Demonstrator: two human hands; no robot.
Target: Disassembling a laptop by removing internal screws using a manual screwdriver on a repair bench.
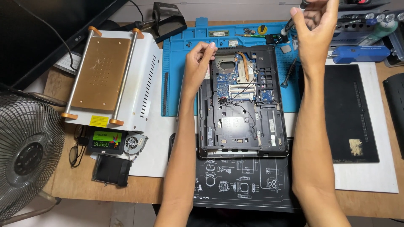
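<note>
Opened laptop (244,101) is lying bottom-up at centre of the bench, half on the blue work mat (185,46), half on a black printed mat (244,185). Its cover is off; circuit board, copper heat pipe and loose thin wires are showing.

Left hand (198,63) is resting at the laptop's upper left corner, fingers curled and pressing against the chassis edge there, touching it rather than lifting it. Whether anything small is being pinched between those fingers, cannot tell.

Right hand (314,29) is hovering raised, above and beyond the laptop's upper right corner, apart from the chassis. Fingers are pressed together around a slim dark screwdriver (289,26); its tip is pointing down-left toward the mat's parts tray.

A second screwdriver is lying on the mat just right of the laptop. Removed black panel (349,113) is lying well right. Metal heating plate unit (109,75) is standing left, a boxed drive (103,141) below it, a desk fan (29,155) at far left.
</note>
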